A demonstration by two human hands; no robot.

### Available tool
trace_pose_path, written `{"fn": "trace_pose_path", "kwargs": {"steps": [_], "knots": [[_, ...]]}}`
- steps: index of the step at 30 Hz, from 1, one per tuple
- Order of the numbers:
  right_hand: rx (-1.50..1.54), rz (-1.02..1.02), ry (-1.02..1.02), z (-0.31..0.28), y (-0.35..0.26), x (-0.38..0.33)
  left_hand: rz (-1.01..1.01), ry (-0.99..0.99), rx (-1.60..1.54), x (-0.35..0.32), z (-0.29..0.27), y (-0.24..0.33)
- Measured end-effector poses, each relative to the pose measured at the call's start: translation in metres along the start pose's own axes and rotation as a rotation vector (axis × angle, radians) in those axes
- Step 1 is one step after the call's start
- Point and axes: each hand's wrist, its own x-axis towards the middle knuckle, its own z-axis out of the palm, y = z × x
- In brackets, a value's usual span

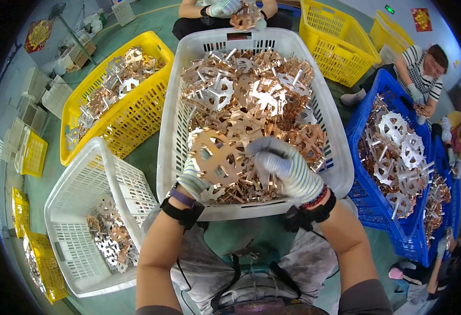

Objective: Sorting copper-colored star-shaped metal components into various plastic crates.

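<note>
Green floor runs under everything, crowded with plastic baskets, and I sit with the big white basket right in front of my knees, heaped with copper-coloured and silvery stamped metal pieces. Both my hands are gloved and reach over its near rim.

My left hand is closed on the lower left edge of a copper cross-shaped plate, fingers curled behind it. My right hand is just beside it on the right, its fingers bent and touching the plate's right edge; whether it truly grips or only steadies, I cannot tell. So the plate sits between my two hands, lifted a little above the heap at the near end of the basket.

It faces up toward me, flat side showing, tilted slightly (its cut-out slots are plain to see). It is about as wide as it is tall, with arms sticking out to all sides, so it has no clear long axis.

To my left a yellow basket holds more such pieces, and a second white basket nearer me has only a few at the bottom. To my right a blue basket carries silvery pieces, with a person in a striped shirt beside it. Across from me another person's gloved hand holds a copper piece.
</note>
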Motion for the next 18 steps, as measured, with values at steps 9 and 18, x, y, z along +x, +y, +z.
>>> {"fn": "trace_pose_path", "kwargs": {"steps": [9, 18], "knots": [[-1.018, -0.071, 0.077, -0.047, 0.061, 0.046, 0.773, 0.515, 0.384, -0.06, -0.005, 0.147], [-0.949, 0.053, -0.005, -0.043, 0.077, 0.066, 0.24, 0.769, -0.317, -0.083, -0.014, 0.173]]}}
